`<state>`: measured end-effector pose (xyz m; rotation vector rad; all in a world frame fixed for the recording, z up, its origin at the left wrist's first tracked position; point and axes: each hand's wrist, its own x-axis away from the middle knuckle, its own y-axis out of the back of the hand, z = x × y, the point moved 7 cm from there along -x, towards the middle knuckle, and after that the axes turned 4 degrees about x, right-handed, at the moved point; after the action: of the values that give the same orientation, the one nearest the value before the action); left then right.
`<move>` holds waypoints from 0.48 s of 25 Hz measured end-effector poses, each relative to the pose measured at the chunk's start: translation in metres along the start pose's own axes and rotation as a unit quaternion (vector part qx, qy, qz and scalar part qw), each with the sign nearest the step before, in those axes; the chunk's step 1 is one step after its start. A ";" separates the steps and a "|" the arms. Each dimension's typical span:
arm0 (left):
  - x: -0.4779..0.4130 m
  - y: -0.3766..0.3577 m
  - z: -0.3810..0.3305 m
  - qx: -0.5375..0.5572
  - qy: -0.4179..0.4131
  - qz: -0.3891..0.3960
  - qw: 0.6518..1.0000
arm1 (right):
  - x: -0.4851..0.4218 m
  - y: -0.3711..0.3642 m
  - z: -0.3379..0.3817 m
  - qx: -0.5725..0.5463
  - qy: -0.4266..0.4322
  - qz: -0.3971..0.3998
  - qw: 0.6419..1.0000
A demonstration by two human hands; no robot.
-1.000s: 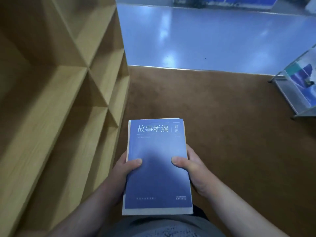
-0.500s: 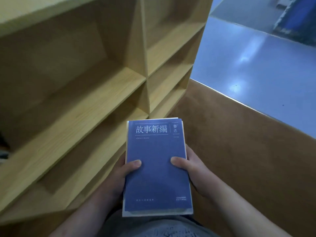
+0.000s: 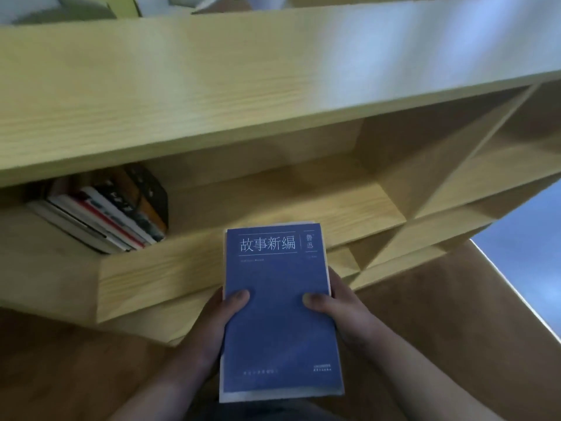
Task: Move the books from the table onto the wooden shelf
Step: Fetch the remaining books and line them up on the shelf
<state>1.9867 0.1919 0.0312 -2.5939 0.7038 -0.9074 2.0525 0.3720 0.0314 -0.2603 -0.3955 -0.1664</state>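
Note:
I hold a blue paperback (image 3: 277,311) with white Chinese lettering flat in front of me, cover up, with at least one more book under it. My left hand (image 3: 217,320) grips its left edge, thumb on the cover. My right hand (image 3: 337,308) grips the right edge the same way. The wooden shelf (image 3: 243,80) stands right in front, its upper compartment open behind the book. Several books (image 3: 112,214) lean together at the left of that compartment.
Brown carpet (image 3: 455,314) covers the floor below and to the right of the shelf. A pale blue floor (image 3: 528,238) begins at the far right. More open compartments (image 3: 501,165) lie to the right of a vertical divider.
The view has swung left and the shelf now faces me, bringing the leaning books into sight. The blue paperback stays in both hands, held the same way.

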 end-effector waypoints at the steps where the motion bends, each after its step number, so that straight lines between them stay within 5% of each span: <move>1: -0.004 0.011 -0.009 0.003 -0.010 -0.007 1.000 | -0.016 -0.008 0.004 0.015 -0.007 0.013 1.000; 6: -0.023 0.051 -0.038 -0.020 -0.008 -0.018 1.000 | -0.072 -0.037 0.043 0.058 -0.022 0.117 0.991; 12: -0.042 0.070 -0.068 -0.032 -0.125 -0.061 0.990 | -0.155 -0.064 0.081 0.129 -0.055 0.241 0.960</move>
<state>1.8896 0.1482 0.0315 -2.7683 0.5185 -0.5856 1.8691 0.3507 0.0559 -0.1013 -0.4488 0.3784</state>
